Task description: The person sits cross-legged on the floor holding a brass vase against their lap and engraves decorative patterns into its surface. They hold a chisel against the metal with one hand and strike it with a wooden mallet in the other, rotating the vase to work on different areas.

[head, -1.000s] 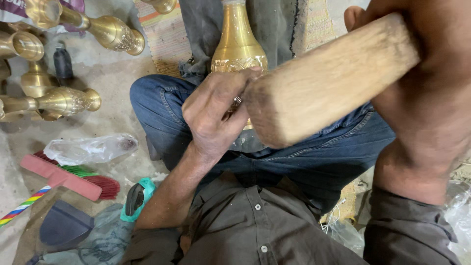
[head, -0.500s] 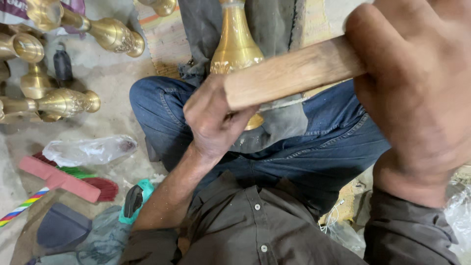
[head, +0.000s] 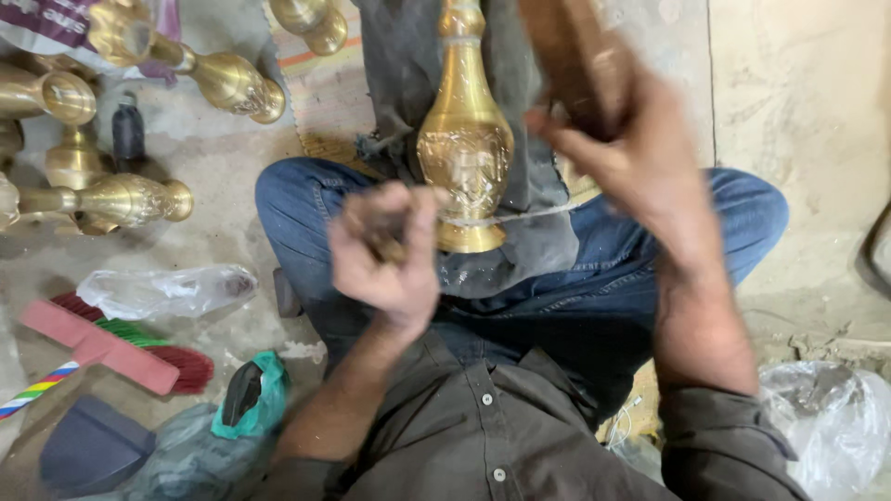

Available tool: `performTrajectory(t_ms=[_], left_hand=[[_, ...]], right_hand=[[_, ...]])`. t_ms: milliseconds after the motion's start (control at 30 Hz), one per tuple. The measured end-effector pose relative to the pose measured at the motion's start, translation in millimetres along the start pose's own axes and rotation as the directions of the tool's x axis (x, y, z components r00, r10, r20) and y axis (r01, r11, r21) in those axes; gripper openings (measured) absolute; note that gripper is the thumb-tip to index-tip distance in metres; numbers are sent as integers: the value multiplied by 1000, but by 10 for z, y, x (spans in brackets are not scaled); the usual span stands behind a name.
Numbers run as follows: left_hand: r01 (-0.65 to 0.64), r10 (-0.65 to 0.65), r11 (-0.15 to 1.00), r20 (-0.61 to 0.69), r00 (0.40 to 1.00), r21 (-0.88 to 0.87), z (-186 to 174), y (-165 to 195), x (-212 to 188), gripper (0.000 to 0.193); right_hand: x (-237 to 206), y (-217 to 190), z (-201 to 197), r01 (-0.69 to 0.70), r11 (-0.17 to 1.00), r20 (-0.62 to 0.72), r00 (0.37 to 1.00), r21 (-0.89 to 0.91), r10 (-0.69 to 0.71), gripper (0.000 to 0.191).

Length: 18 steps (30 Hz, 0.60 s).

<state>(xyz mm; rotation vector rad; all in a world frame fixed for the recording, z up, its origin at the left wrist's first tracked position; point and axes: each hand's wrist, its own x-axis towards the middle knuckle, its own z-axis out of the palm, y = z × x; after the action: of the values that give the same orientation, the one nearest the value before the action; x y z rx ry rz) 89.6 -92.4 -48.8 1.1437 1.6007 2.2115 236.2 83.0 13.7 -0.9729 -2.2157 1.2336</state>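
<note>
A brass vase (head: 464, 148) lies on a dark grey cloth (head: 548, 241) across my lap, its narrow neck pointing away from me. My left hand (head: 390, 255) hovers just left of the vase's base, fingers curled around a small dark tool that is blurred. My right hand (head: 640, 167) is raised to the right of the vase, gripping a wooden mallet (head: 571, 56) whose head is up near the top of the view, blurred by motion.
Several brass vases (head: 223, 83) lie on the concrete floor at the left. A pink-handled brush (head: 102, 348), crumpled clear plastic (head: 167, 289), a teal bag (head: 251, 408) and a dark dustpan (head: 88, 450) sit at lower left. Another plastic bag (head: 831, 417) is at lower right.
The mallet has swung from low across the vase up and away. My left hand has pulled back from the vase's body toward its base, uncovering the brass.
</note>
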Motion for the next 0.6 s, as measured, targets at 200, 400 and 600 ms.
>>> performTrajectory(t_ms=[200, 400, 600], left_hand=[[-378, 345, 925, 339, 875, 35, 300, -98, -135, 30], [-709, 581, 705, 546, 603, 33, 372, -88, 167, 28], [-680, 415, 726, 721, 555, 105, 565, -174, 330, 28]], right_hand=[[253, 295, 311, -95, 966, 240, 970, 241, 35, 80], [456, 649, 265, -252, 866, 311, 943, 432, 119, 72], [579, 716, 257, -136, 852, 253, 967, 506, 4, 63]])
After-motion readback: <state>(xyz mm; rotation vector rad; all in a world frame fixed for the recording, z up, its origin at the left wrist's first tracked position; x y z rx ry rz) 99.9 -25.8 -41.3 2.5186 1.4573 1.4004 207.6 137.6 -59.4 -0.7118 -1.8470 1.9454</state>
